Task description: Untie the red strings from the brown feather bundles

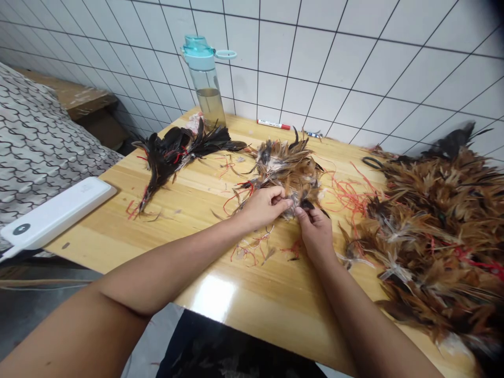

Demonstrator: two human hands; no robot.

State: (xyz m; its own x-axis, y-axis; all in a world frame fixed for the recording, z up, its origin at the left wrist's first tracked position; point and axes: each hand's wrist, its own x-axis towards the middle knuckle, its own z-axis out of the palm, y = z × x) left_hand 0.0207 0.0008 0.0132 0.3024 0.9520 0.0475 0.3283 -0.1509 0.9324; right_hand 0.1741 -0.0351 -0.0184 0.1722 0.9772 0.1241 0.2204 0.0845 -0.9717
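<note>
In the middle of the wooden table lies a pile of brown and grey feathers (289,165). At its near edge my left hand (268,206) pinches feathers between thumb and fingers. Just to the right, my right hand (315,223) is closed with its thumb against the fingers, on dark feathers (309,205). The two sets of fingertips almost meet. Loose red threads (350,191) lie tangled right of the pile, and more red and white thread bits (252,247) are scattered below my left hand.
A large heap of brown feathers (444,210) covers the table's right side. Black feathers (173,152) lie at the left, near a bottle with a blue lid (205,79). A red marker (273,125) rests by the tiled wall. A white elongated device (59,210) sits at the left edge.
</note>
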